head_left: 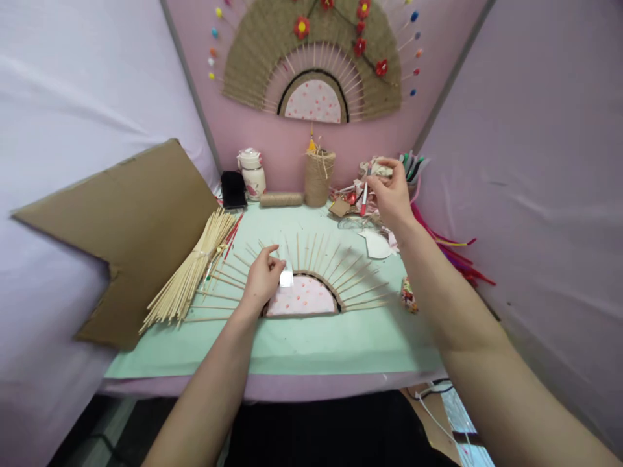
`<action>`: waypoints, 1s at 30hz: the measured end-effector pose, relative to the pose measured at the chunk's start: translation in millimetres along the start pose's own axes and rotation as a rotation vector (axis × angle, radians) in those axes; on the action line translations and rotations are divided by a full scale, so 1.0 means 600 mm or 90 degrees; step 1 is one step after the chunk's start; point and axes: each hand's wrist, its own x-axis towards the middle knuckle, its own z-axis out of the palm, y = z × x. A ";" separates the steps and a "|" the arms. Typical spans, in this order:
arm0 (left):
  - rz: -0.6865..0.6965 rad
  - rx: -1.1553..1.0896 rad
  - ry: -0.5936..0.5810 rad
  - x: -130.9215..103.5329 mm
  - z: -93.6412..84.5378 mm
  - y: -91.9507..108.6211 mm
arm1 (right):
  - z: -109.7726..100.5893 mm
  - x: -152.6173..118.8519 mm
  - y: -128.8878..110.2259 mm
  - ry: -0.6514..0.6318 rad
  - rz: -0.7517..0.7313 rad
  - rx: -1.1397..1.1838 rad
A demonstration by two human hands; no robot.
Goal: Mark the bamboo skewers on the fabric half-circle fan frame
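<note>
A half-round fan base [304, 297] with pink-spotted white cloth and a dark rim lies on the mint tabletop, thin wooden sticks [357, 277] spreading from its curved edge. Over its upper left side, my left hand [263, 280] pinches a clear strip that looks like a ruler [287, 277]; glare hides any markings. My right hand [393, 198] is raised at the back right, its fingers closed around a white and red pen [364, 200]. Below that hand is a cut white piece [378, 245].
A bundle of wooden sticks [192, 269] and bent cardboard [141, 227] occupy the left. Behind stand a white bottle [253, 175], a twine spool [318, 178] and a lying roll [281, 199]. Pipe cleaners [455, 250] lie right. A finished fan [253, 71] hangs on the back wall.
</note>
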 end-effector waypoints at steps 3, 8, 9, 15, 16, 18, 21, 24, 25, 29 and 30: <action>-0.005 -0.025 0.008 0.003 0.001 -0.005 | 0.023 -0.084 -0.043 -0.079 0.079 0.134; -0.024 -0.103 0.018 0.018 -0.007 0.025 | 0.066 -0.192 -0.060 -0.123 0.306 0.435; -0.015 -0.116 0.007 0.024 -0.007 0.034 | 0.074 -0.205 -0.056 -0.118 0.330 0.460; -0.019 -0.073 -0.070 0.062 0.032 0.037 | 0.091 -0.231 -0.026 -0.072 0.279 0.307; -0.019 -0.051 -0.078 0.065 0.038 0.030 | 0.085 -0.226 -0.020 -0.034 0.244 0.259; -0.017 -0.018 -0.073 0.067 0.043 0.014 | 0.065 -0.208 -0.004 0.083 0.175 0.171; -0.012 -0.009 -0.037 0.067 0.038 -0.001 | 0.026 -0.159 0.023 0.245 0.116 0.036; -0.008 -0.021 -0.022 0.069 0.033 -0.005 | -0.012 -0.091 0.033 0.033 0.242 -0.164; -0.009 -0.025 -0.023 0.070 0.032 -0.005 | -0.023 -0.064 0.028 -0.059 0.278 -0.226; -0.018 -0.048 -0.025 0.070 0.033 0.000 | -0.057 0.047 -0.028 -0.053 0.149 -0.357; -0.022 -0.053 -0.022 0.070 0.033 0.000 | -0.062 0.068 -0.046 -0.040 0.084 -0.354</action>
